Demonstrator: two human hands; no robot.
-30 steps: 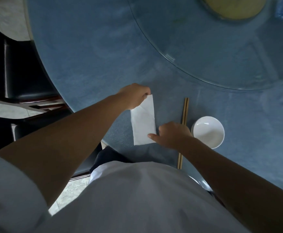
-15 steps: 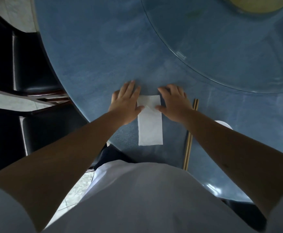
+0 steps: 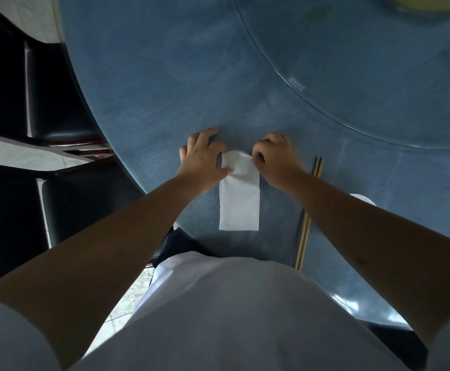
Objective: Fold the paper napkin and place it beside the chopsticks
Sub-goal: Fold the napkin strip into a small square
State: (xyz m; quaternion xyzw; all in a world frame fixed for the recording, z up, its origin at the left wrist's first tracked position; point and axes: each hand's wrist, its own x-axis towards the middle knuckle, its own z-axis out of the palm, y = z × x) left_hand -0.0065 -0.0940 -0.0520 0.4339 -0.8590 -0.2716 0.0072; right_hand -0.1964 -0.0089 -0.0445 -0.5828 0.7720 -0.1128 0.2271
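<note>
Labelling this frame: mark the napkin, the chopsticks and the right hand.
napkin (image 3: 239, 207): head view, flat lower half.
chopsticks (image 3: 304, 234): head view, shaft below the forearm.
right hand (image 3: 277, 159): head view, back of hand.

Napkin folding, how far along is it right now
Done: the napkin is already a narrow strip, flat on the blue table. In hand: the left hand and right hand pinch its far end, which lifts off the table, apparently starting another fold. Left: finish that fold and set it beside the chopsticks, which lie apart to its right.
</note>
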